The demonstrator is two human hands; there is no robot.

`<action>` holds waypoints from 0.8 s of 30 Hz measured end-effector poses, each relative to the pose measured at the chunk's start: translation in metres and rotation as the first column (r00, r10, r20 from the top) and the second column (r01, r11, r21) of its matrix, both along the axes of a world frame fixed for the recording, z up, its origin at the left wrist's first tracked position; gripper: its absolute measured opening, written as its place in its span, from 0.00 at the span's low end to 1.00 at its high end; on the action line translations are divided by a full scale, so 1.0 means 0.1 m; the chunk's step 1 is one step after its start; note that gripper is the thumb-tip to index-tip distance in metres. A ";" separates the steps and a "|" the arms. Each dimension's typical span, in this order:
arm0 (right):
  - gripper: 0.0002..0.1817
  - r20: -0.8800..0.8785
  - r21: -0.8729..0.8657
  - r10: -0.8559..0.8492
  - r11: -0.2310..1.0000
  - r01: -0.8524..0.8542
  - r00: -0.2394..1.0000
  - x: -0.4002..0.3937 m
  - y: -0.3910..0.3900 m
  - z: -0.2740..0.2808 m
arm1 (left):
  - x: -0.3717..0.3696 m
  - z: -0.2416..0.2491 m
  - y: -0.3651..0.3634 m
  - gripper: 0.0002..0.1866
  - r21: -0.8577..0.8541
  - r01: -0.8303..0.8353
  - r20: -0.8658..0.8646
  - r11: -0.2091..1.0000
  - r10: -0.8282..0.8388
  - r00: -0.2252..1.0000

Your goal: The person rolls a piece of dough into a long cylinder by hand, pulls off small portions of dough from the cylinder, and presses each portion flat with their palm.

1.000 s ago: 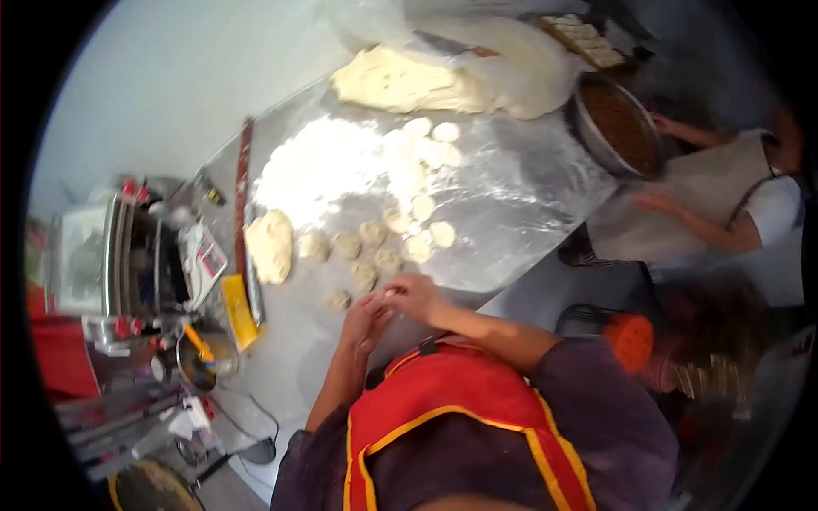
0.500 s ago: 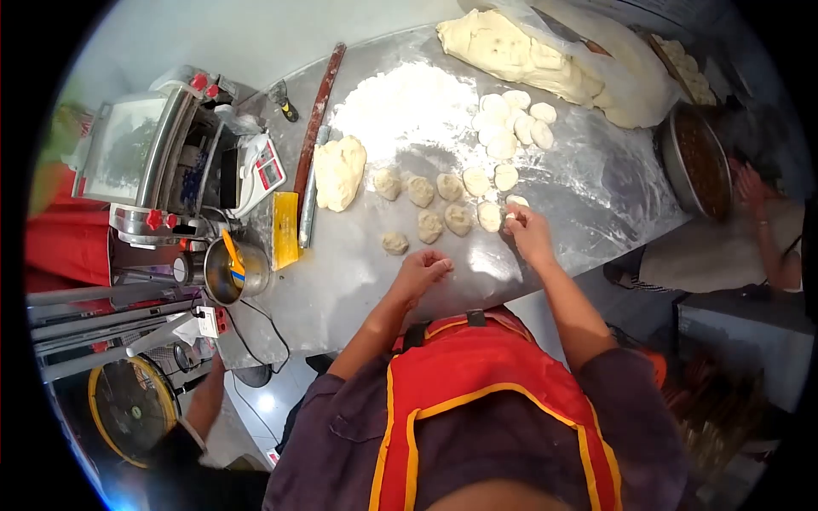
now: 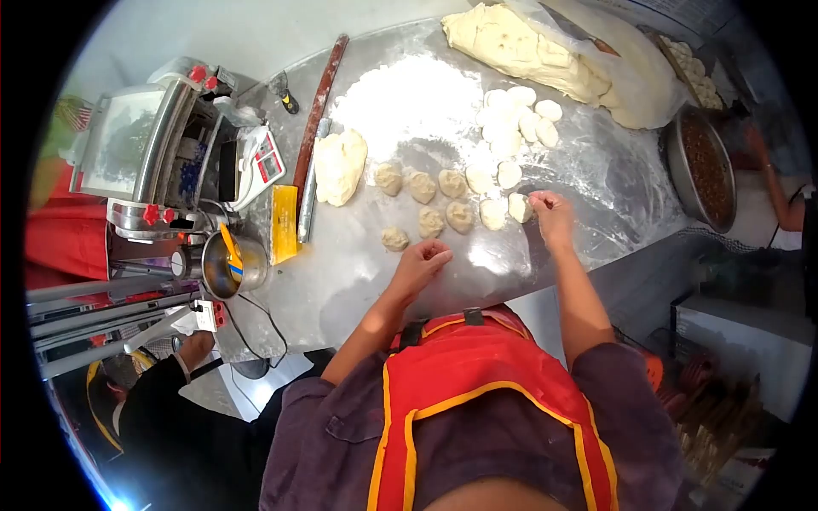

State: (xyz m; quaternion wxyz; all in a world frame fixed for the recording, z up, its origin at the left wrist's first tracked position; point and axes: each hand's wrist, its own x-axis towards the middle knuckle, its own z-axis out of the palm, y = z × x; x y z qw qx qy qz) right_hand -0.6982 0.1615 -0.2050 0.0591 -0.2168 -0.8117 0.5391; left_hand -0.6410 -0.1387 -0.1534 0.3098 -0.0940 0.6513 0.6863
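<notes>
My right hand (image 3: 555, 221) is at the right end of the lower row, fingers bunched, fingertips right at the edge of a pale, floury dough piece (image 3: 520, 208). That piece lies on the metal table beside another floured dough piece (image 3: 492, 215). My left hand (image 3: 422, 266) hovers near the table's front side, fingers curled together with nothing visible in them. Close to it sit a small dough lump (image 3: 394, 238) and a greyer dough lump (image 3: 431, 223). More dough lumps (image 3: 422, 187) form a row behind. Farther back lies a cluster of floured dough pieces (image 3: 511, 119).
Loose flour (image 3: 409, 98) covers the table's back. A big dough mass (image 3: 528, 51) lies behind, a dough slab (image 3: 340, 168) at left near a red-brown rod (image 3: 320, 115) and yellow scraper (image 3: 284, 223). A filling bowl (image 3: 699, 166) stands right; a dough machine (image 3: 141, 145) left. Other people are at both sides.
My right hand has drawn off the end dough piece toward the right, exposing it. My left hand has barely moved. At lower left, another person has come farther into view.
</notes>
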 end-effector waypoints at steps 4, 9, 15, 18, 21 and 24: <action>0.04 0.043 0.053 0.015 0.998 -0.018 0.999 -0.03 -0.05 -0.14 | -0.09 -0.04 0.09 0.07 -0.033 0.012 -0.061 0.999 -0.014 0.998; 0.05 0.107 0.053 -0.067 0.997 0.061 0.992 -0.09 -0.05 -0.33 | -0.32 0.14 0.31 0.08 -0.211 0.063 -0.215 0.975 -0.109 0.970; 0.17 0.213 -0.253 0.110 0.966 -0.054 0.971 -0.17 0.08 -0.14 | -0.50 0.17 0.56 0.07 -0.166 0.011 -0.336 0.986 -0.067 0.940; 0.25 -0.047 0.413 0.266 0.883 -0.223 0.963 -0.29 -0.04 0.13 | -0.51 0.08 0.56 0.08 -0.206 0.009 -0.354 0.979 -0.083 0.932; 0.29 -0.108 0.504 0.537 0.755 -0.419 0.837 -0.52 -0.20 0.27 | -0.49 -0.04 0.55 0.09 -0.223 0.011 -0.335 0.975 -0.088 0.938; 0.33 0.147 0.269 0.555 0.774 -0.573 0.819 -0.72 -0.14 -0.03 | -0.50 -0.01 0.51 0.09 -0.191 0.016 -0.284 0.981 -0.071 0.956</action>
